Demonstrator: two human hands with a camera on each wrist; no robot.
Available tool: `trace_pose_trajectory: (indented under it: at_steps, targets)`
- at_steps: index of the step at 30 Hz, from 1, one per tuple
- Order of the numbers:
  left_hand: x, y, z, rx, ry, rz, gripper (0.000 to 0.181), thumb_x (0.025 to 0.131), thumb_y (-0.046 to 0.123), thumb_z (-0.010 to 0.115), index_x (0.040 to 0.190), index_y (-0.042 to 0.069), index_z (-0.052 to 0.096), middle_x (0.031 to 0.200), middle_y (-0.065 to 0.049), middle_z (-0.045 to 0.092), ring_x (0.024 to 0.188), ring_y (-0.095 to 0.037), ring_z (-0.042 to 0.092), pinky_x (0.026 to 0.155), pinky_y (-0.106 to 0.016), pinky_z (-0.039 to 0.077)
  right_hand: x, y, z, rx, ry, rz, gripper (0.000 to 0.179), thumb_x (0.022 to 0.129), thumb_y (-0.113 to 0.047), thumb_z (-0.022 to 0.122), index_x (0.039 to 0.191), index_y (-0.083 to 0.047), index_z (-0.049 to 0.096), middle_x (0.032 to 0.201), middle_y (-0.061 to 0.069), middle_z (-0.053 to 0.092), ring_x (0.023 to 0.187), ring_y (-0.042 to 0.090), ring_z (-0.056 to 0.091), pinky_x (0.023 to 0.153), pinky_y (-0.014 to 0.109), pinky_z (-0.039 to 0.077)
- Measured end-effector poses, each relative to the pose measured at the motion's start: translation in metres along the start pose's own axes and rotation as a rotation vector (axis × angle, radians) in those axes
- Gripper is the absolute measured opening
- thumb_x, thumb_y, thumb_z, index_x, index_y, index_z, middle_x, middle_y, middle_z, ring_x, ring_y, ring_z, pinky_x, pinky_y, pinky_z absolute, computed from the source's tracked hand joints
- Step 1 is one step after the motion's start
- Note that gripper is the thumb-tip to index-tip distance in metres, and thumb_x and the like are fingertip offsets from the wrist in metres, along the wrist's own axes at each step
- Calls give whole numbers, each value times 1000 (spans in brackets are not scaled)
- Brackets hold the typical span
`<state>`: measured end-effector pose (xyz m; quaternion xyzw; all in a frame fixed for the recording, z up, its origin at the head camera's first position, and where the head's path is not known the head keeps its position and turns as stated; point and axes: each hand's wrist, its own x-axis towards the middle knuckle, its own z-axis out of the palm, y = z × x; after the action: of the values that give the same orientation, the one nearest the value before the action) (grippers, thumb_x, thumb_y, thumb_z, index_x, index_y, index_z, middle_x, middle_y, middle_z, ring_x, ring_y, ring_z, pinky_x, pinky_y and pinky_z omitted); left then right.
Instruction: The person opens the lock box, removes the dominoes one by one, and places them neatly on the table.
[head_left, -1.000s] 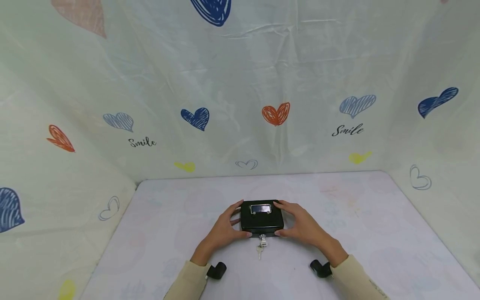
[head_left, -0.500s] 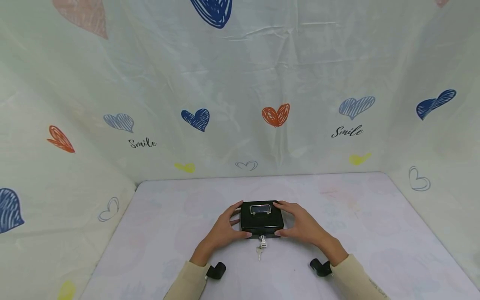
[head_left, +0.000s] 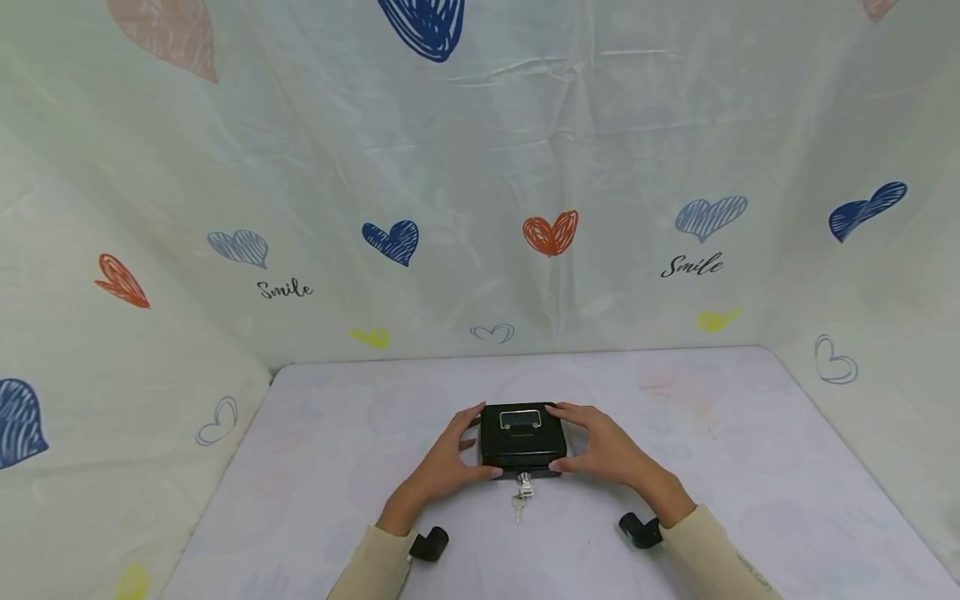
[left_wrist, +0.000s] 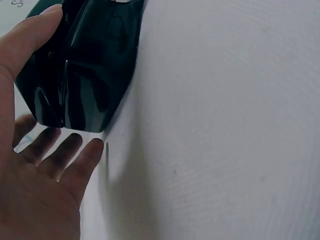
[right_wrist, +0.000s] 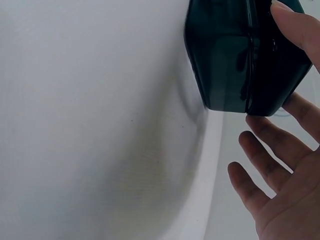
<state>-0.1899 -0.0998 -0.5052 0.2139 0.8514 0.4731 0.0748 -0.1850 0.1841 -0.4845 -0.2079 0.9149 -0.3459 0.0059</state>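
Observation:
A small black cash box [head_left: 522,447] lies on the table, its silver carry handle [head_left: 502,418] flat on the lid. From the lock at its front a silver key [head_left: 518,507] hangs toward the person. My left hand [head_left: 447,458] holds the box's left side, thumb at the front corner and index finger at the back one. On the opposite side, my right hand [head_left: 606,450] holds it likewise. Both wrist views show the thumb on the cash box [left_wrist: 95,65] and the other fingers spread at its side wall; some right fingers [right_wrist: 247,185] stand off the cash box [right_wrist: 225,65].
The pale table [head_left: 337,433] has its back edge against a light curtain [head_left: 465,167] printed with hearts and the word Smile. Curtain hangs at the left and right too. A black wrist device [head_left: 430,544] sits at the left sleeve, another black device [head_left: 639,531] at the right.
The whole head view has shifted down very slightly. Both hands keep the same hold on the cash box, which stays in place on the table.

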Motion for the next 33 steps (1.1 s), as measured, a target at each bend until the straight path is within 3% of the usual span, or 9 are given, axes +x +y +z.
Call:
trace_pose_trajectory:
  at_steps: [5, 11, 18, 25, 30, 33]
  targets:
    - [-2, 0, -5, 8, 19, 52, 95, 67, 42, 81, 145, 32, 27, 145, 13, 27, 133, -13, 28, 100, -30, 42, 2, 2, -1, 13, -9, 5, 82, 63, -52, 80, 134, -23, 51, 139, 3, 45, 128, 27, 39, 103, 50, 36]
    - [-1, -1, -9, -7, 32, 98, 89, 67, 37, 82, 142, 27, 35, 142, 14, 33, 131, -10, 32, 101, -30, 41, 5, 2, -3, 21, -18, 2, 82, 62, -54, 80, 133, -22, 52, 138, 1, 47, 127, 26, 40, 103, 50, 36]
    - [1, 2, -8, 14, 47, 74, 85, 67, 40, 82, 139, 33, 38, 141, 10, 37, 130, -21, 36, 102, -36, 41, 7, 0, -6, 30, -37, 24, 82, 62, -54, 79, 133, -24, 51, 138, 1, 47, 127, 27, 40, 102, 51, 37]
    - [4, 3, -10, 14, 70, 42, 84, 66, 42, 82, 138, 29, 40, 139, 12, 39, 129, -22, 37, 103, -40, 38, 9, 3, -9, 58, -50, 22, 80, 63, -54, 78, 133, -25, 51, 136, -2, 48, 127, 24, 40, 103, 50, 36]
    - [4, 9, -11, -45, 75, 41, 81, 68, 31, 83, 137, 29, 40, 138, 9, 42, 130, -19, 35, 105, -39, 36, 10, 4, -10, 99, -52, 20, 78, 66, -55, 76, 133, -26, 51, 135, -1, 49, 127, 26, 40, 102, 53, 36]
    - [1, 21, -15, -88, 68, 66, 79, 70, 21, 82, 137, 20, 40, 139, -2, 42, 131, -23, 34, 104, -43, 37, 9, 4, -10, 110, -55, 24, 77, 67, -56, 75, 134, -26, 50, 135, 0, 49, 127, 28, 40, 101, 56, 35]
